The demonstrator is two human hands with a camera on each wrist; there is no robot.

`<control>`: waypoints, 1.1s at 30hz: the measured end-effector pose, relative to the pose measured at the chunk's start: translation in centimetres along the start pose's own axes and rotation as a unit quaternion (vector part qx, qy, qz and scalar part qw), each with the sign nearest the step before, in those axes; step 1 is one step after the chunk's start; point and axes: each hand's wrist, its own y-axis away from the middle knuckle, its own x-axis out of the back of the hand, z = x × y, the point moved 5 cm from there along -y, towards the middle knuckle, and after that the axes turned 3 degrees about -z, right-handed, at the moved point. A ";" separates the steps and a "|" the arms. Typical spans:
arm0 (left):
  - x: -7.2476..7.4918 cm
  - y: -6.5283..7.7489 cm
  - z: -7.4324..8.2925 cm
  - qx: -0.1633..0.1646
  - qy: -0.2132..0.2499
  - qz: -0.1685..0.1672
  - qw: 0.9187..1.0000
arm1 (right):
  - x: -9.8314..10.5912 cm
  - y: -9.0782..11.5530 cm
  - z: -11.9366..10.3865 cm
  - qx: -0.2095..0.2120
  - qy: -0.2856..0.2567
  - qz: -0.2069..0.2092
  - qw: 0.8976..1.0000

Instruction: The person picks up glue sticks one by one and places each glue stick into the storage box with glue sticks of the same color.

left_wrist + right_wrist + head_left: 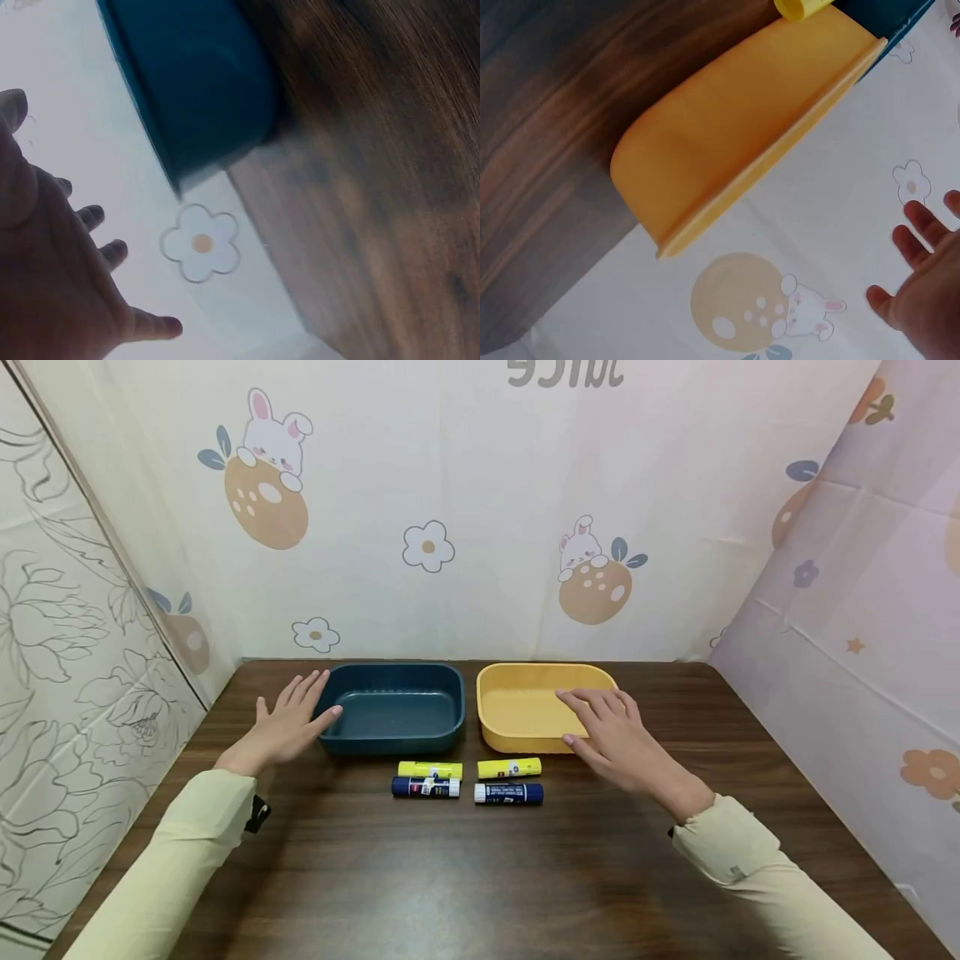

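Note:
My left hand [283, 727], fingers spread, hovers at the left end of a dark teal tray [397, 745]. Above the right part of a yellow tray [525, 743] is my right hand [618, 739], its fingers extended and holding nothing. In front of the trays lie a yellow glue stick [431, 770] and a navy glue stick [425, 787] with a white cap on the left. Beside them on the right are another yellow glue stick [509, 767] and another navy glue stick [508, 793]. Both wrist views show the hands apart from the trays' walls.
The two trays stand side by side at the back of the dark wooden table [450, 877]. Right behind them hangs a pale curtain [450, 602] with rabbits and flowers. More printed cloth [862, 677] borders the table on the right.

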 end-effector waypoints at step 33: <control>-1.9 -3.3 -4.8 -0.009 0.183 0.103 0.978 | -5.6 -0.2 -4.2 0.086 -0.028 -0.037 0.995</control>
